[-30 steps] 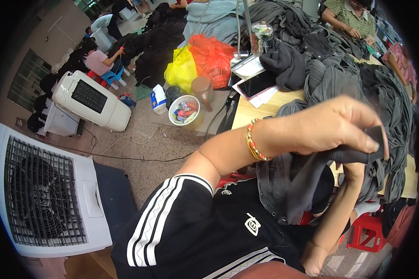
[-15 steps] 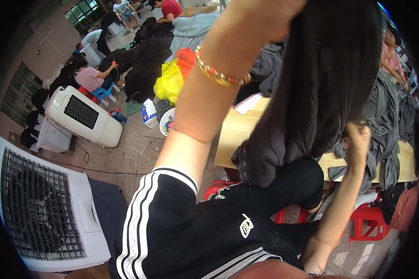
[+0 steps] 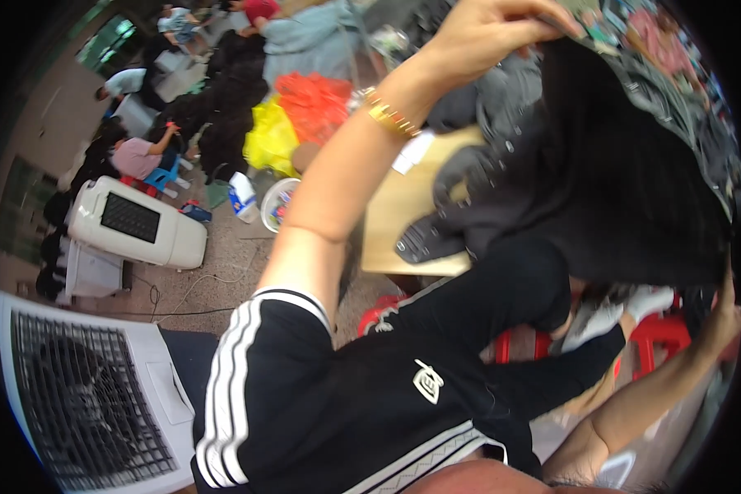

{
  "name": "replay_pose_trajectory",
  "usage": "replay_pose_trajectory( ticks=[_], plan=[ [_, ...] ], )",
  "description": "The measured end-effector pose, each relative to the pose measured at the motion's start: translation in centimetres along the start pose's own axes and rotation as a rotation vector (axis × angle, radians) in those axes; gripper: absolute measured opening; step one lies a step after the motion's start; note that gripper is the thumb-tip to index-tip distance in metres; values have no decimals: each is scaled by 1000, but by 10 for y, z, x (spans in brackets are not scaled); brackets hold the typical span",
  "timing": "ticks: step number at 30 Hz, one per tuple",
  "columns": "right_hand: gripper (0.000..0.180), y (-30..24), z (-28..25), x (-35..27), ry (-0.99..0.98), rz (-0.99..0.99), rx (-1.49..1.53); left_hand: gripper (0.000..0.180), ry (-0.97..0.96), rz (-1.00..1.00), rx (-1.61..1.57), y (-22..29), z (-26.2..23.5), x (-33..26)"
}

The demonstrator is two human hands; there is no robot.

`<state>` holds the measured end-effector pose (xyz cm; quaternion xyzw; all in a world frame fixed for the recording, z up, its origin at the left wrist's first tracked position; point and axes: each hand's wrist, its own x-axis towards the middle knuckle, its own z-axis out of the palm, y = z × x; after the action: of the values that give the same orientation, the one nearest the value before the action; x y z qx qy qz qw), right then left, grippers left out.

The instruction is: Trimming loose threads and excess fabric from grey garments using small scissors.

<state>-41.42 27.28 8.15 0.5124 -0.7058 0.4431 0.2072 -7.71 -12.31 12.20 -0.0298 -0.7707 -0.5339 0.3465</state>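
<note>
A black garment point(image 3: 609, 189) with a row of small round snaps or eyelets along one edge hangs stretched out between my hands. My left hand point(image 3: 502, 33), with a gold bracelet on the wrist, is raised and pinches the garment's upper edge. At the far right, my right hand point(image 3: 724, 309) is closed at the garment's lower right corner; its fingers are partly hidden. The snapped end of the cloth droops over the pale wooden table point(image 3: 387, 222) and beside my knee.
Grey garments point(image 3: 502, 90) are heaped beyond the table. A white bin point(image 3: 276, 206), a yellow bag point(image 3: 269, 136) and a red bag point(image 3: 313, 103) stand left of it. Two air coolers point(image 3: 82, 395) are at the left. Red stools point(image 3: 659, 337) and several people are around.
The black garment has gone from hanging bunched to spread wide. My right hand has moved right, drawing its corner outward. My left hand now shows fully, and the view has shifted.
</note>
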Motion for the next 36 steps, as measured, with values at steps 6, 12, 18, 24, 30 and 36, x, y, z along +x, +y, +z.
replay_pose_trajectory(
  ticks=[6,12,18,24,30,36],
  plan=[
    [17,-66,41,-124,-388,305,387,30,-153,90,362,-62,41,-137],
    [24,-69,58,-199,-479,486,360,31,-33,42,101,-76,84,-204],
    [21,-56,58,-242,-316,621,424,36,-71,126,325,-67,92,-219],
    [23,-54,67,-258,-339,677,354,35,-151,71,339,-71,100,-222],
    [31,-65,79,-253,-328,698,354,30,-111,63,275,-60,98,-222],
    [26,-82,91,-236,-218,691,402,34,6,99,378,-54,109,-208]
  ],
)
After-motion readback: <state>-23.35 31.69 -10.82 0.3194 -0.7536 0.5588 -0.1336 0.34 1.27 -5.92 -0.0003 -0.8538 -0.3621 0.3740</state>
